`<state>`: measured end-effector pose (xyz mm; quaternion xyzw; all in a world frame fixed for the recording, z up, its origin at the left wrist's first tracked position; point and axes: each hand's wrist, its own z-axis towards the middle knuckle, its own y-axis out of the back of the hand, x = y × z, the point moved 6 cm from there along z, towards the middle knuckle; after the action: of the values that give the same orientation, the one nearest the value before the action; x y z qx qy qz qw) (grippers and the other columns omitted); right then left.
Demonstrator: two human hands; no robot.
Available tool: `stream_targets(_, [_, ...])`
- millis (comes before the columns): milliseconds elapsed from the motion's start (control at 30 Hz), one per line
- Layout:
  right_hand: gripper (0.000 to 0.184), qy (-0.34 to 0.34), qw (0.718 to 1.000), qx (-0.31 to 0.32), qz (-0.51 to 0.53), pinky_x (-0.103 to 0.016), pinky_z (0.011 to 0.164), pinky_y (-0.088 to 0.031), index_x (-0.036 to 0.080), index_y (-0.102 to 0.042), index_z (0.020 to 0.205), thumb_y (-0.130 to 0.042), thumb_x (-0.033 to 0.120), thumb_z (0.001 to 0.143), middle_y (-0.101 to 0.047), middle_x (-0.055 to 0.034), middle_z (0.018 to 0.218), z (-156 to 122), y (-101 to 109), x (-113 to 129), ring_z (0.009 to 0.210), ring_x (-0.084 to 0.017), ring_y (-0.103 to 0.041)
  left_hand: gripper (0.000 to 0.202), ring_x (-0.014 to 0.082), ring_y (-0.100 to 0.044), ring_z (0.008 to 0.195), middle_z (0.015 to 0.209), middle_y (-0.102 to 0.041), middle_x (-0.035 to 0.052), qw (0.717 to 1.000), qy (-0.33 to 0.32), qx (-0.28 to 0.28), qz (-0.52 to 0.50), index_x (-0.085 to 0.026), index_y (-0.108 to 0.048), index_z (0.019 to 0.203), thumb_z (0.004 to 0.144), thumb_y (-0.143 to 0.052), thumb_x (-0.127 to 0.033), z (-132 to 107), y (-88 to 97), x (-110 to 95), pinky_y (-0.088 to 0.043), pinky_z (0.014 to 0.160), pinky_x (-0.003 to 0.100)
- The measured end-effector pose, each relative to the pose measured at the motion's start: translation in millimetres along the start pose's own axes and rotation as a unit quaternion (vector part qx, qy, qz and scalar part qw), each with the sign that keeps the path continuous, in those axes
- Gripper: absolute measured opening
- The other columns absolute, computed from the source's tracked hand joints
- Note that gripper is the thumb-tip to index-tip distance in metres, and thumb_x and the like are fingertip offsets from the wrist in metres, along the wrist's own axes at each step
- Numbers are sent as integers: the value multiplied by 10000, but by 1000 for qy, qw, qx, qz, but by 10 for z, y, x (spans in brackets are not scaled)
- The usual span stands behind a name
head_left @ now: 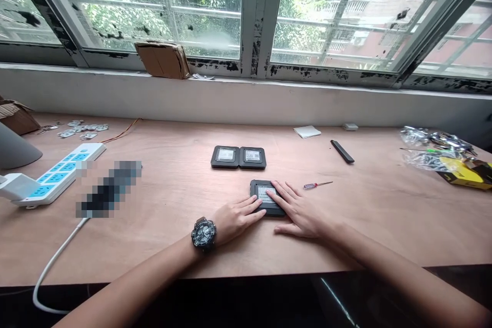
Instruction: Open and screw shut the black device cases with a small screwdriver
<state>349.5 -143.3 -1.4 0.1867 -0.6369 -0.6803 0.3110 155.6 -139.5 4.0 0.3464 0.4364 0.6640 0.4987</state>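
A small black square device (262, 190) with a white label lies flat on the wooden table (369, 215), near the front edge. My left hand (235, 219), with a black watch on the wrist, rests flat with its fingertips on the device's left side. Fingers stretched out, my right hand (299, 212) lies over the device's right half. Neither hand grips it. Two more black square devices (238, 157) sit side by side a little farther back. A small red-handled screwdriver (316, 184) lies just right of my right hand.
A white and blue power strip (61, 172) with its cable lies at the left. A black bar (342, 151), a white pad (307, 131) and plastic bags with a yellow pack (442, 156) lie to the right. Small metal parts (82, 130) lie far left; cardboard (163, 59) leans on the window sill.
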Motion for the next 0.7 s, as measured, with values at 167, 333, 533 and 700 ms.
stream_targets(167, [1014, -4, 1000, 6, 6, -604, 1220, -209, 204, -145, 1627, -575, 722, 869, -102, -183, 1679, 9, 6, 6, 1538, -395, -147, 328, 254, -553, 1345, 1424, -590, 151, 1000, 13, 1, -22, -166, -595, 1328, 1057, -413, -136, 2, -27, 33, -487, 1127, 407])
stream_targets(333, [992, 1, 999, -5, 42, -612, 1209, -227, 212, -188, 1621, -607, 697, 864, -123, -173, 1681, -2, 12, -18, 1536, -396, -161, 306, 237, -622, 1270, 1361, -644, 138, 997, 17, -66, -33, -159, -647, 1255, 1030, -444, -118, 16, 0, 32, -504, 1110, 392])
stream_targets(533, [467, -106, 935, -181, 287, -503, 1101, -435, 249, -629, 1359, -463, 511, 1011, -566, -115, 1458, -43, 118, -448, 1333, -302, -529, 208, 204, -725, 1084, 1134, -764, 66, 987, 53, -136, -62, -188, -705, 1153, 997, -580, -246, 0, 132, 181, -537, 1075, 380])
stream_targets(700, [448, -281, 763, -233, 534, -283, 520, -459, 167, -768, 1020, -575, 560, 924, -661, -41, 788, -153, -31, -836, 542, -124, -489, 199, 264, -702, 1122, 1082, -773, 53, 972, 177, -155, -16, -237, -744, 1099, 985, -597, -310, -108, 178, 484, -577, 1000, 444])
